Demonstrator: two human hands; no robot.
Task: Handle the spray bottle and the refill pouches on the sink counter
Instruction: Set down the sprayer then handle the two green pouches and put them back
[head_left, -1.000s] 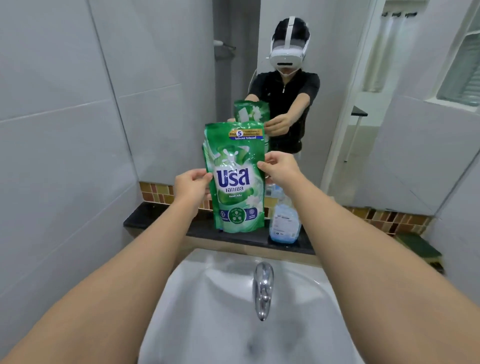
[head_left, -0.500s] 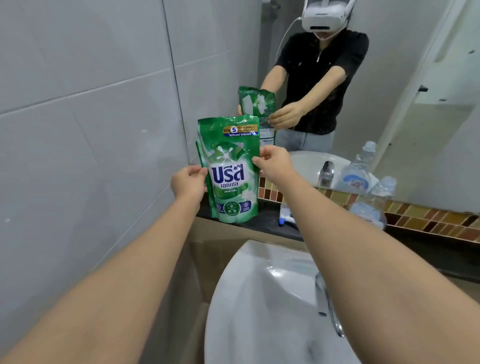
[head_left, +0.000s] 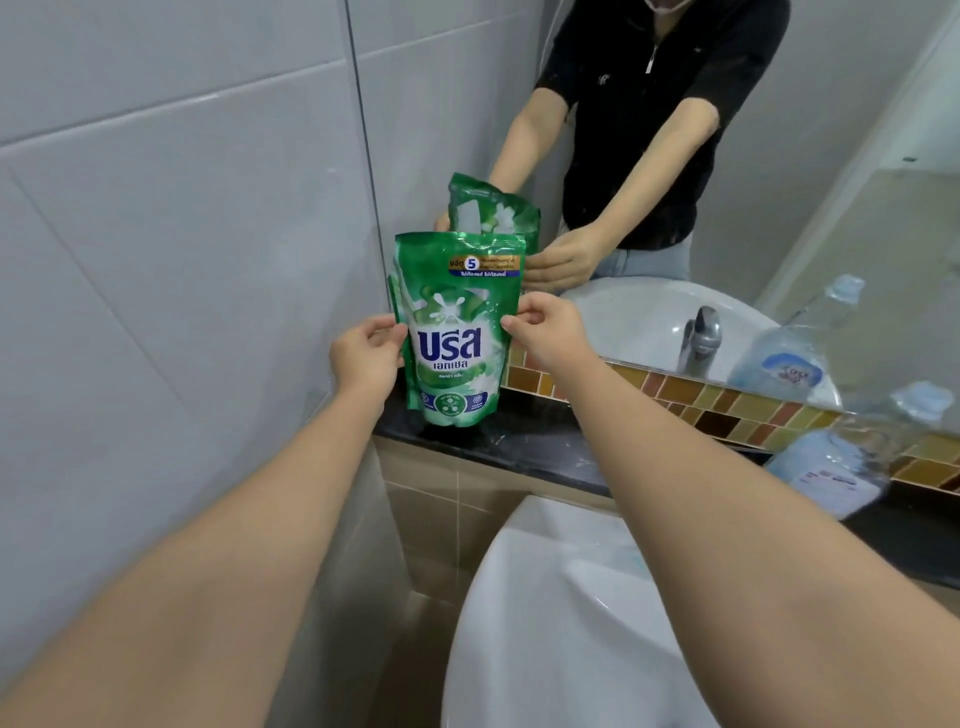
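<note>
Green refill pouches (head_left: 454, 332) with white and blue lettering stand upright at the left end of the black sink counter (head_left: 524, 441), one behind the other; how many I cannot tell. My left hand (head_left: 366, 353) pinches their left edge and my right hand (head_left: 545, 332) pinches the right edge. Their bottom touches or nearly touches the counter. The clear spray bottle (head_left: 841, 457) with a pale blue label stands blurred on the counter at the far right, apart from both hands.
A white basin (head_left: 571, 623) lies below the counter. The mirror (head_left: 779, 182) above shows a person, the tap and the bottle. A strip of mosaic tiles (head_left: 727, 400) runs behind the counter. Grey wall tiles (head_left: 182, 260) close the left side.
The pouches have moved left and down to the counter's left end, held by both hands throughout. The view has swung left and lower, so the spray bottle now sits far right.
</note>
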